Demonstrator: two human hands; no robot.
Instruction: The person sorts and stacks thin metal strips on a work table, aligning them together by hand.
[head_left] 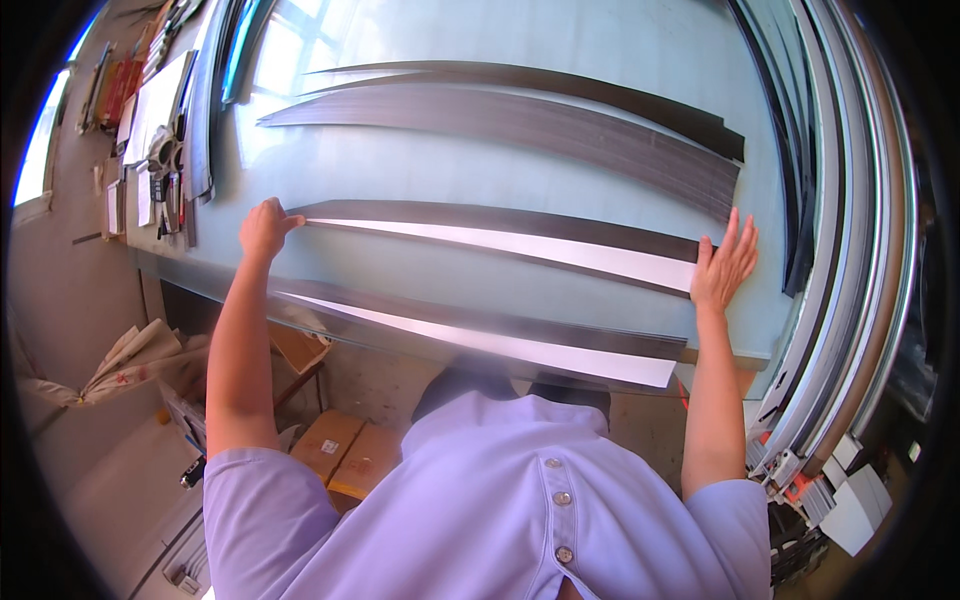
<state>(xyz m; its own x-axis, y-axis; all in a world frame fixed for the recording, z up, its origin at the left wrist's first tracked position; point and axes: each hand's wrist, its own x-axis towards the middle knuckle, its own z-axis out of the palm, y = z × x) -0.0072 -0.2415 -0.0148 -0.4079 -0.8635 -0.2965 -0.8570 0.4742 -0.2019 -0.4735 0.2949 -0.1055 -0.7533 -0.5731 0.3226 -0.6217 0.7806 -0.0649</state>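
Observation:
A long dark strip [520, 225] with a white strip [560, 255] along its near side lies across the pale glass tabletop [500, 175]. At its narrow left end, my left hand [265, 230] is closed, thumb and curled fingers on the tip. My right hand [725, 262] rests flat against the wide right end, fingers stretched and apart. Nearer my body, a similar dark and white band [500, 330] shows along the table's front; I cannot tell whether it is a reflection. Farther off lie a wide grey strip [510, 125] and a thin black strip [560, 85].
Long rails and tubes [890, 200] run along the right side. Dark strips [795, 150] lie on the table's right edge. Scissors [163, 150], pens and papers sit at the left edge. Below stand cardboard boxes [375, 460] and a cloth bundle [130, 365].

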